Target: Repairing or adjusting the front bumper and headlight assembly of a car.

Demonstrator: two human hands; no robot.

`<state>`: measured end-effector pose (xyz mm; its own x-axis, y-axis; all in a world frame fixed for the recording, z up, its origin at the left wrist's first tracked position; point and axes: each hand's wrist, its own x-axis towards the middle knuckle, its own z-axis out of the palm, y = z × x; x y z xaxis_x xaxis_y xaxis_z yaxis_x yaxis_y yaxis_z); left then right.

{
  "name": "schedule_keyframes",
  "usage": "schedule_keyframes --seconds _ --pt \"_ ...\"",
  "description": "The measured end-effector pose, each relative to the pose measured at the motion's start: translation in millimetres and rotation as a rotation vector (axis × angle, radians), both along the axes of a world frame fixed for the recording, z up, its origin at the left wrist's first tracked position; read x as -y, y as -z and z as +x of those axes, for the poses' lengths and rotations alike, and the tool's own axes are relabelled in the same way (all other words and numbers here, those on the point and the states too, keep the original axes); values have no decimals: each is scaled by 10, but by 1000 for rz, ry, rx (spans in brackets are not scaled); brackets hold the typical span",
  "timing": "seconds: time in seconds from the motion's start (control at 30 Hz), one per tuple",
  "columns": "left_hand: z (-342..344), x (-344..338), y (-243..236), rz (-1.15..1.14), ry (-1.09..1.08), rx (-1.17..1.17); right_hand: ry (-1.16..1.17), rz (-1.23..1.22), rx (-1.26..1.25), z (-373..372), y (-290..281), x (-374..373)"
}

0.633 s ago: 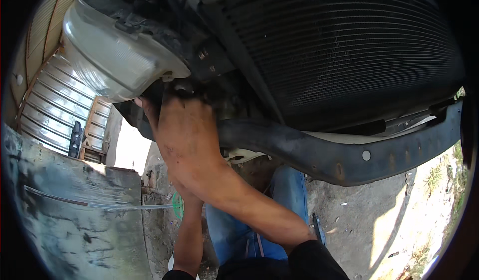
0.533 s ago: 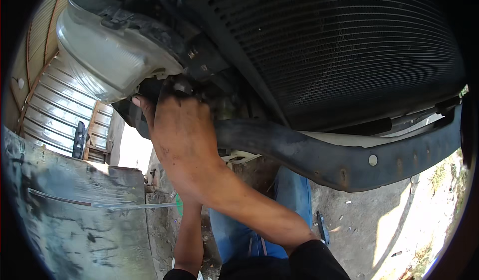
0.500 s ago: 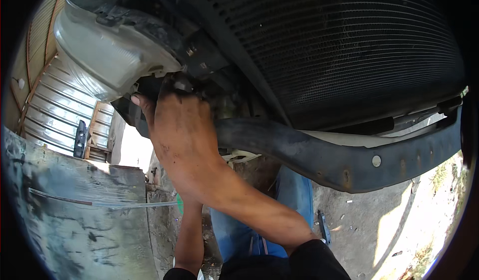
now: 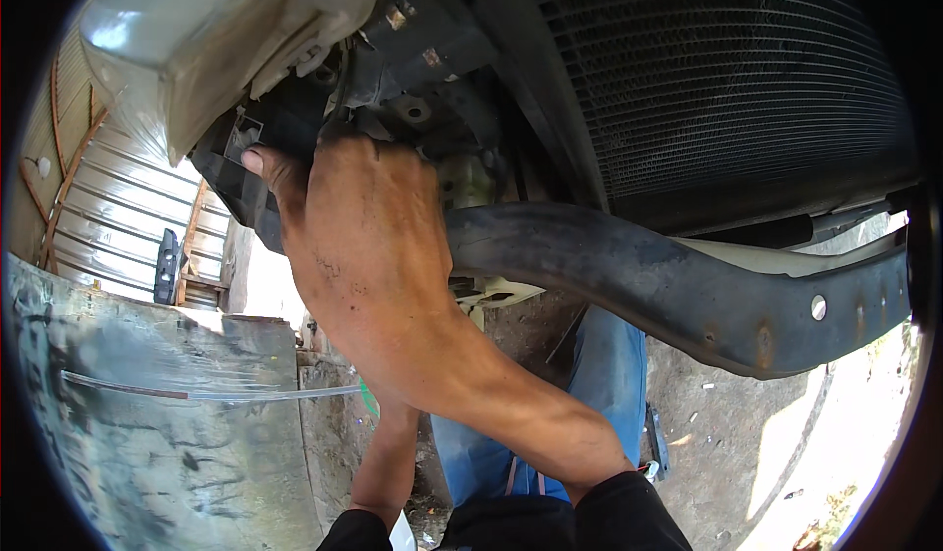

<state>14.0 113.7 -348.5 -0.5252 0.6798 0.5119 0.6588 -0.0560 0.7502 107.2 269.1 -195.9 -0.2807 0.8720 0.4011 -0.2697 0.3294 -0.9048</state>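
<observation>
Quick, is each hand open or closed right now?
Right hand: fingertips hidden, so its grip can't be told.
Left hand: hidden from view, can't tell.

We see a black radiator (image 4: 727, 109) striped with pale lines, a grey-black beam (image 4: 609, 266) spotted rusty brown, a milky headlight (image 4: 221, 30), our blue jeans (image 4: 614, 364) and black sleeves (image 4: 629, 517), a dark-blotched grey-green panel (image 4: 196, 458).

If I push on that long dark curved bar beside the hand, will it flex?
The dark curved bar will probably feel stiff, as it spans open space with no visible sag. Rust-brown stains suggest steel, so it may be fairly heavy. Its near end disappears behind the right hand, so I can't tell how firmly it's fixed.
</observation>
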Motion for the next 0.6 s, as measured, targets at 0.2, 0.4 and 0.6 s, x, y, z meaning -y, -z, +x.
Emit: schedule_keyframes --seconds 0.2,0.4,0.6 --pt "32 10 1 -5 -18 -11 -80 12 46 -8 50 46" --pt "129 -93 -102 3 -36 -7 60 57 42 -18 54 89" --pt "259 -243 -350 14 -57 51 82 37 48 -65 69 31"
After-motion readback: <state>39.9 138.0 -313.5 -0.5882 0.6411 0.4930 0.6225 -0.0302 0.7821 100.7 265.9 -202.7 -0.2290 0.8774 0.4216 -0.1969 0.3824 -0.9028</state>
